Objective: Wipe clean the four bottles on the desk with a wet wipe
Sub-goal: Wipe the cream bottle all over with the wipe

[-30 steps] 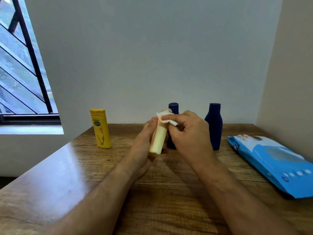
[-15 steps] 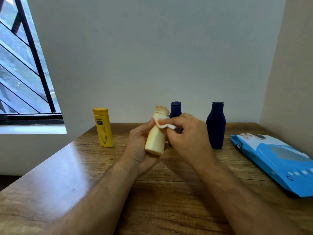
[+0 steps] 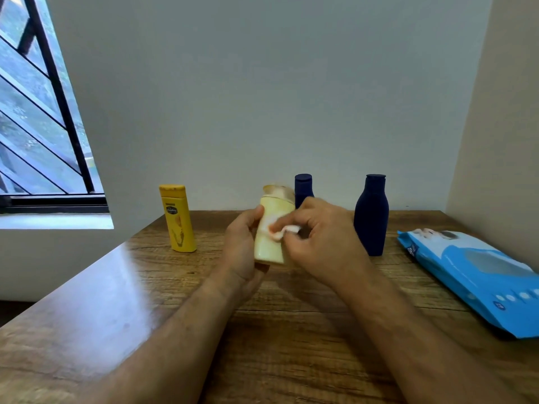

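My left hand (image 3: 243, 249) holds a pale cream bottle (image 3: 269, 243) upright above the wooden desk (image 3: 277, 330), gripping its left side and base. My right hand (image 3: 323, 243) pinches a small white wet wipe (image 3: 284, 231) against the bottle's middle. A yellow bottle (image 3: 177, 218) stands at the back left. Behind my hands stands a dark blue bottle (image 3: 303, 188), mostly hidden. A second dark blue bottle (image 3: 371, 215) stands to the right of my right hand.
A blue pack of wet wipes (image 3: 478, 275) lies flat at the desk's right edge, next to the side wall. A barred window (image 3: 38, 112) is at the left, beyond the desk. The back wall runs right behind the bottles.
The wipe has slid from the cream bottle's cap down to its middle. My left hand has turned the bottle more upright, and the cap now shows above my fingers.
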